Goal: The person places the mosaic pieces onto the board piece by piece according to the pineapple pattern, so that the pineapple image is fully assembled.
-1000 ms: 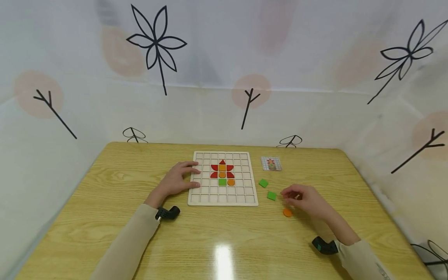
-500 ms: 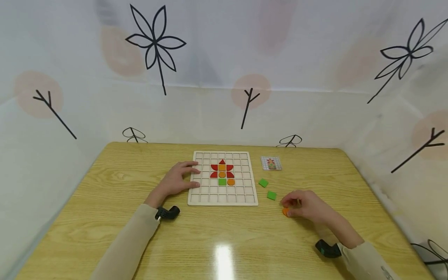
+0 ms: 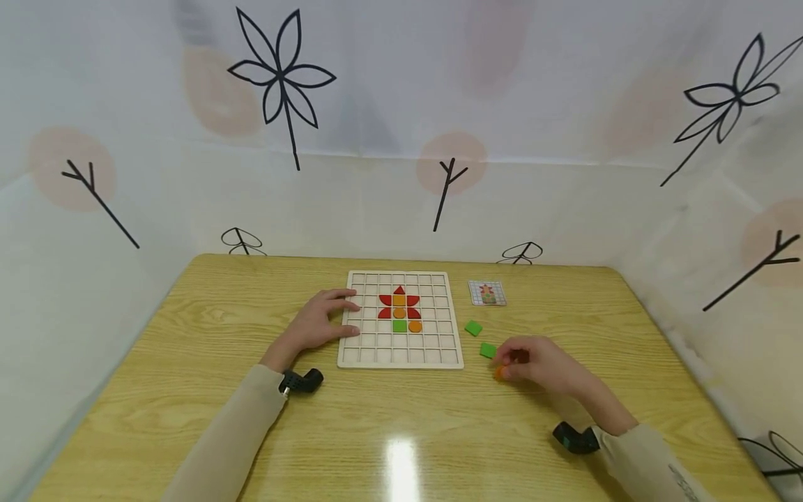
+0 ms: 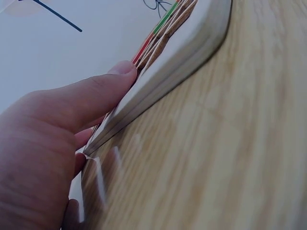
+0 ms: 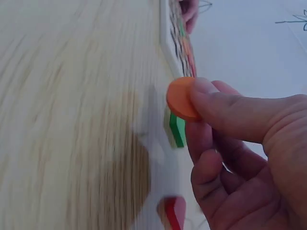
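Observation:
A pale gridded board (image 3: 401,365) lies on the table, its red, orange and green pieces forming a flower-like pattern in the middle cells. My left hand (image 3: 314,322) rests on the board's left border, fingers fairly straight. In the left wrist view the thumb (image 4: 103,91) lies along the board's edge (image 4: 168,72). To the right of the board, my right hand (image 3: 542,362) pinches an orange disc (image 5: 181,98) between thumb and finger, held above the table. Just past the disc lies a green square tile (image 3: 487,351).
Another green square tile (image 3: 473,328) lies nearer the board's right edge. Behind it is a small pattern card (image 3: 486,293) with a printed flower. A red piece (image 5: 175,212) shows below my right hand in the right wrist view. A patterned cloth (image 3: 376,209) hangs behind the table.
My right hand has come down to the orange disc, pinched it and shifted it left toward the green tile. The left hand has stayed on the board.

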Demonstrator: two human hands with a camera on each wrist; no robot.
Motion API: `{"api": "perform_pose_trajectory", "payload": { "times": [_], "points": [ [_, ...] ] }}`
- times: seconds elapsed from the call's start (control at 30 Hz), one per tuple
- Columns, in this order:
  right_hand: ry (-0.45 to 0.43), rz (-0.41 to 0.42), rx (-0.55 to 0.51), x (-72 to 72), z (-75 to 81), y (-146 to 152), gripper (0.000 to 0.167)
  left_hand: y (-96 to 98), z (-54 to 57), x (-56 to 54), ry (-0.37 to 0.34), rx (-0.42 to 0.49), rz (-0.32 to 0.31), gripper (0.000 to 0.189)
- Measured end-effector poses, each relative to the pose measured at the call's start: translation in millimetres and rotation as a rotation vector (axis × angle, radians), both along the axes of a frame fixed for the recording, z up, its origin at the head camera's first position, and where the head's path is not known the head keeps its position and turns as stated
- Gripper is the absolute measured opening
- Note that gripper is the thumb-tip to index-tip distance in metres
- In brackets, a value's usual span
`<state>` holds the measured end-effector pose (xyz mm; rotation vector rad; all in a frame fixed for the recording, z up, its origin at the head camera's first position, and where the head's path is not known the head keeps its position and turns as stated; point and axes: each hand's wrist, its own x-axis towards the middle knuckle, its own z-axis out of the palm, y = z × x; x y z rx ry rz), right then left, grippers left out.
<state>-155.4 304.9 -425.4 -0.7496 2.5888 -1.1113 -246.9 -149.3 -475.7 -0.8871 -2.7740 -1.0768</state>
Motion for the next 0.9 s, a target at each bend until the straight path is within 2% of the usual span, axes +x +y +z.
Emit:
{"api": "perform_pose_trajectory", "payload": {
  "times": [0.27,0.7,0.9],
  "points": [
    [-0.031,-0.06,-0.128,-17.4,-8.1,-31,0.009,-1.1,1.6,-2.7,-0.004,-0.009,0.007,0.045],
    [-0.03,-0.231,-0.214,-40.6,-14.9,-104,0.01,-0.4,-1.9,-1.5,0.0,-0.006,0.008,0.044],
    [-0.022,-0.229,-0.248,-50.1,-17.7,-136,0.013,0.4,-2.1,-1.7,-0.01,-0.007,0.013,0.043]
  ]
}}
